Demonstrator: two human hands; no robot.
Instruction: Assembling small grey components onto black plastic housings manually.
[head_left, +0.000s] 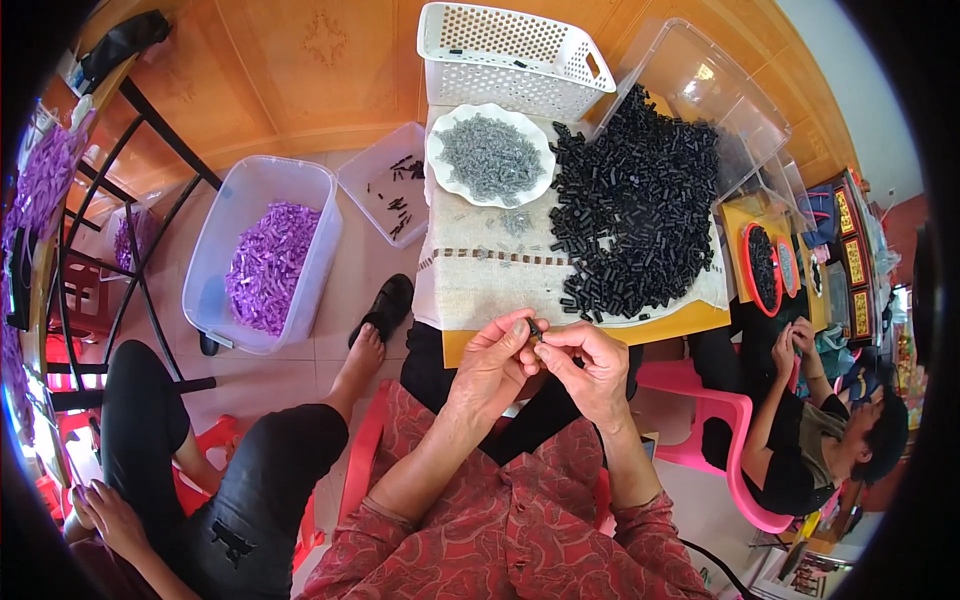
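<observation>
fingers of left hand (492, 362) and right hand (585, 365): pressed together, pinching a small black tube piece (533, 327) just below the black tube heap (635, 215). risk: slippery grip, piece likely drops off the cloth-covered table (470, 280) edge.

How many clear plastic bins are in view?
3. One on the floor at left holding purple pieces, a smaller one beside it with a few black pieces, and one tipped at the table's far right. Others may be hidden.
</observation>
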